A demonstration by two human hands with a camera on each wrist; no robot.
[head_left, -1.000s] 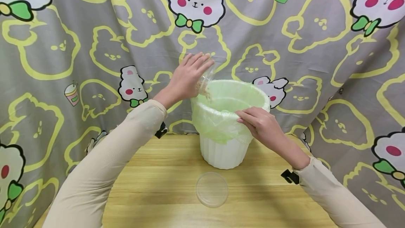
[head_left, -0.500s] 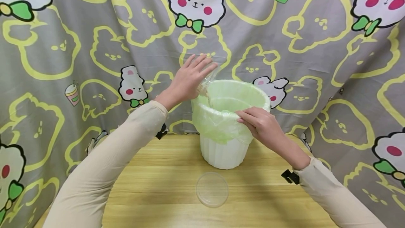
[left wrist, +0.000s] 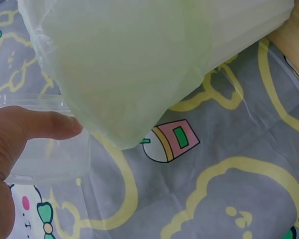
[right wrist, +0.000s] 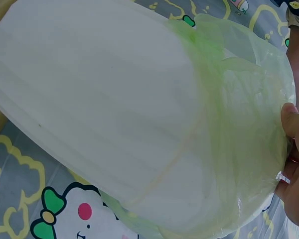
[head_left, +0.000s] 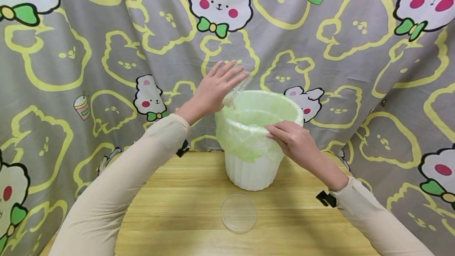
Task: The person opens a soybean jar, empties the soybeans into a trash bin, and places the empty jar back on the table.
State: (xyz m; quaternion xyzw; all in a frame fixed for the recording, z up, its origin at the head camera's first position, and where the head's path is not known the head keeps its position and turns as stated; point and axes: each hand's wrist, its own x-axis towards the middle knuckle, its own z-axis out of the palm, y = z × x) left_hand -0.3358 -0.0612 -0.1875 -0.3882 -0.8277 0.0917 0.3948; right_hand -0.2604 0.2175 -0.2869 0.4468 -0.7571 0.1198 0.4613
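My left hand (head_left: 213, 90) grips a clear plastic tub (head_left: 240, 89), tipped over the left side of a trash can's (head_left: 251, 176) rim. Pale crumbs (head_left: 230, 102) show at the tub's lowered mouth. In the left wrist view, the thumb (left wrist: 50, 124) lies along the wall of the see-through tub (left wrist: 50, 157), close beside the bag-covered rim. A thin light-green trash bag (head_left: 249, 151) lines the white, ribbed can and folds down over its outside. On the near right, my right hand (head_left: 293, 139) pinches the bag-covered rim between thumb and fingers; its fingertips inside are partly hidden.
A round clear lid (head_left: 238, 213) lies on the wooden table (head_left: 170, 216) in front of the trash can. Behind and at both sides hangs a grey curtain (head_left: 170, 62) with cartoon prints, close to the can's back.
The left hand has shifted slightly right and tipped the tub further. The stream of crumbs falling into the can has thinned. My right hand keeps its hold on the rim.
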